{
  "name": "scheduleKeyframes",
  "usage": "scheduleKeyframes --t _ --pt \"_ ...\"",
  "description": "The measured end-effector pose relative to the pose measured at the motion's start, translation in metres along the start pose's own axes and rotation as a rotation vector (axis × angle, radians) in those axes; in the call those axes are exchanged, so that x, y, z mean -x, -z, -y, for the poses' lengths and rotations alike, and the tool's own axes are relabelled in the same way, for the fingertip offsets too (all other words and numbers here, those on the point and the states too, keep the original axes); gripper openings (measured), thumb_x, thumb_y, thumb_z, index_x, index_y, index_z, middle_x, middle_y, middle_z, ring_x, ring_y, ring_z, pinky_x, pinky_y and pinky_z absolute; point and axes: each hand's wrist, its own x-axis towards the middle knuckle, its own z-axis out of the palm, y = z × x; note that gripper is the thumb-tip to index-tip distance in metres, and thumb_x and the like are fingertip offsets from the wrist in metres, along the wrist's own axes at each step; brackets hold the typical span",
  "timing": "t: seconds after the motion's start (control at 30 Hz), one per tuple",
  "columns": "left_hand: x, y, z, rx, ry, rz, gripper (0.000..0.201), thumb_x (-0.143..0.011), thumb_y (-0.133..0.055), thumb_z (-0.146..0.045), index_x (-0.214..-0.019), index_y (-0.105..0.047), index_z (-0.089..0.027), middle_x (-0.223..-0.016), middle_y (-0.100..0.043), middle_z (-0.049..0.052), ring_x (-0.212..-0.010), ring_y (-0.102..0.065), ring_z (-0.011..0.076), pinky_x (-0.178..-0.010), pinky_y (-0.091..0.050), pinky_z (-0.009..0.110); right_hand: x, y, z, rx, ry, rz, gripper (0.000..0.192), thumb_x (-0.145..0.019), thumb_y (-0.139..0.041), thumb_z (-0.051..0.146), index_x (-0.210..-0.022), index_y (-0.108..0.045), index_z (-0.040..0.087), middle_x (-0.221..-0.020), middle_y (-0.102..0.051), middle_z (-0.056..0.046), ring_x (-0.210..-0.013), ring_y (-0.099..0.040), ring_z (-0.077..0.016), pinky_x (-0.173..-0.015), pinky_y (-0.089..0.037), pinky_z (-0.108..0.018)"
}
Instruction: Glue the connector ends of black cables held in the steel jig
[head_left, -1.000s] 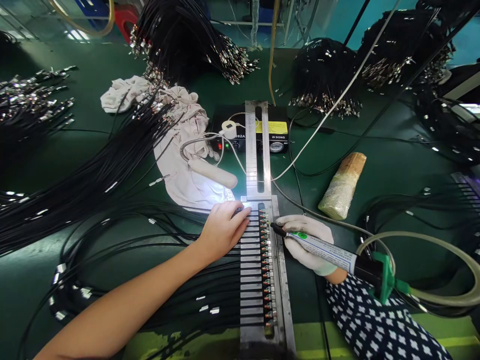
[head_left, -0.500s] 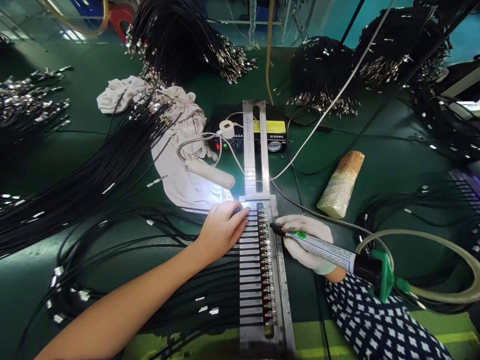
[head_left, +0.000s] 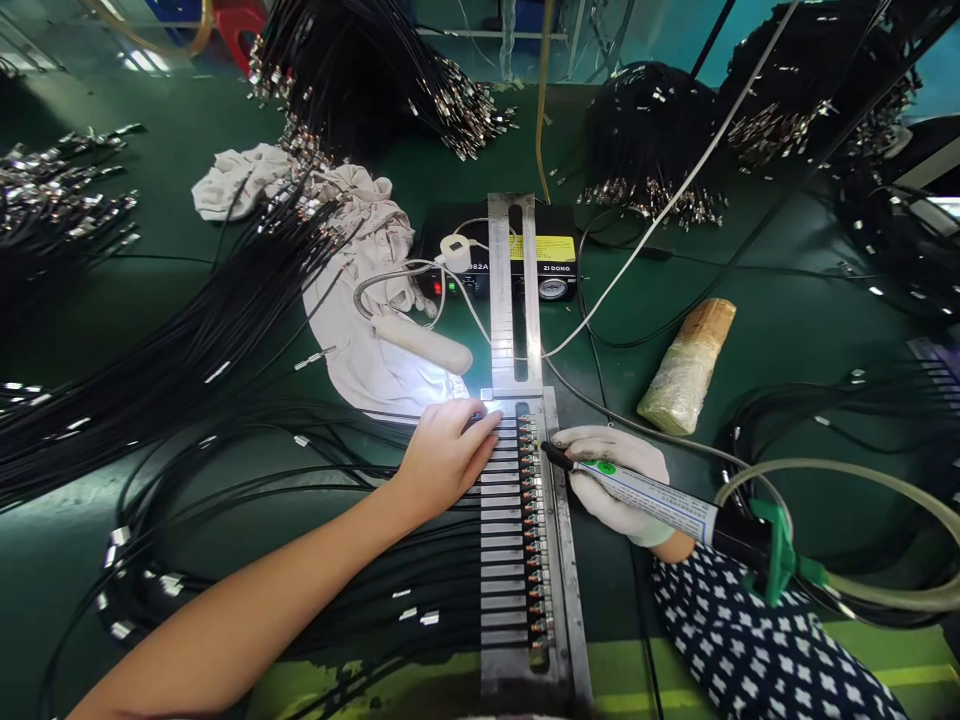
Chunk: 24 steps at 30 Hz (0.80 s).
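Shifted slightly up the row: dispenser pen, gripped in closed gloved right hand, long axis pointing left at connector row just beyond fingertips. Left hand flat, holding nothing, pressing cables onto fixture.

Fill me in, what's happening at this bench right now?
A person works at a metal fixture holding a row of black cables with their connector ends lined up in its slot. The bare left hand presses flat on the cables near the fixture's top. The gloved right hand grips a pen-like dispenser fed by a hose, its tip at one of the upper connectors. A small lamp lights the spot. More cable bundles lie around.
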Motion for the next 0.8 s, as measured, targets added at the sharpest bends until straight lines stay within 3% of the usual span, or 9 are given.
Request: scheduleKeyframes --t 0.33,0.8 --pt "-0.0013 0.0016 -0.001 0.005 0.004 -0.005 0.026 -0.097 -0.046 -0.024 -0.115 -0.062 -0.016 -0.109 -0.064 0.013 -0.098 -0.06 0.0253 -0.077 -0.047 0.037 0.0053 0.0014 -0.0053 0.03 -0.017 0.002 0.024 -0.076 -0.069 0.013 -0.098 -0.067 0.022 -0.105 -0.074 -0.008 -0.093 -0.072 -0.023 -0.083 -0.06 -0.036" --pt "-0.0013 0.0013 -0.0006 0.007 0.002 -0.002 0.026 -0.096 -0.046 -0.024 -0.116 -0.062 -0.016 -0.109 -0.064 0.013 -0.099 -0.06 0.0256 -0.078 -0.047 0.037 -0.0028 0.0019 0.0015 -0.02 0.013 0.011 0.017 -0.076 -0.069 0.015 -0.091 -0.067 0.021 -0.095 -0.075 -0.009 -0.086 -0.073 -0.0215 -0.077 -0.062 -0.033"
